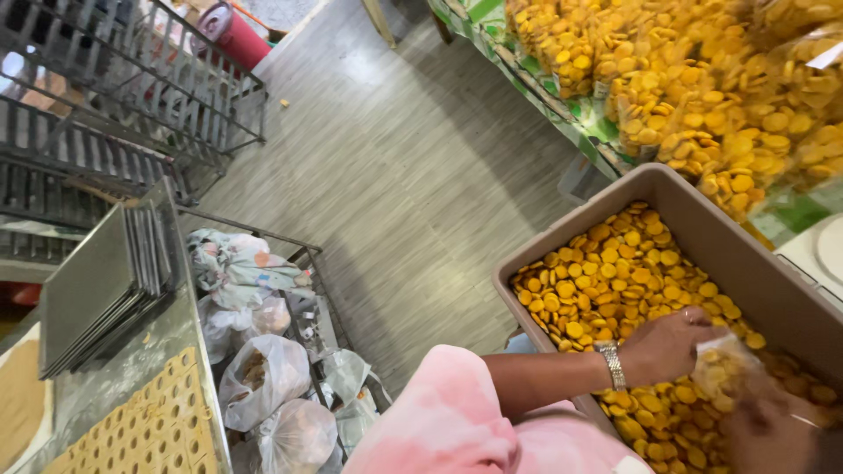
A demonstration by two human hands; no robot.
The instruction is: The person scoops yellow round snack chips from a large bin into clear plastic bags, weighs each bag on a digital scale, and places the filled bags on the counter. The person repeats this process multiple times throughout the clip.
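A beige plastic tub (702,230) is filled with round yellow-orange biscuits (615,272). My left hand (665,345), with a metal watch band on the wrist and a pink sleeve behind it, reaches into the tub and grips the top of a clear plastic bag (725,367) that has some biscuits in it. My right hand (766,432) is blurred at the bottom right corner, just below the bag and over the biscuits. Whether it holds anything is not clear.
Several sealed bags of the same biscuits (702,79) are heaped on a green-covered table at the top right. On the left are a stack of metal baking trays (101,285), a wire rack (132,79), a punched-out dough sheet (149,430) and tied plastic bags (263,377).
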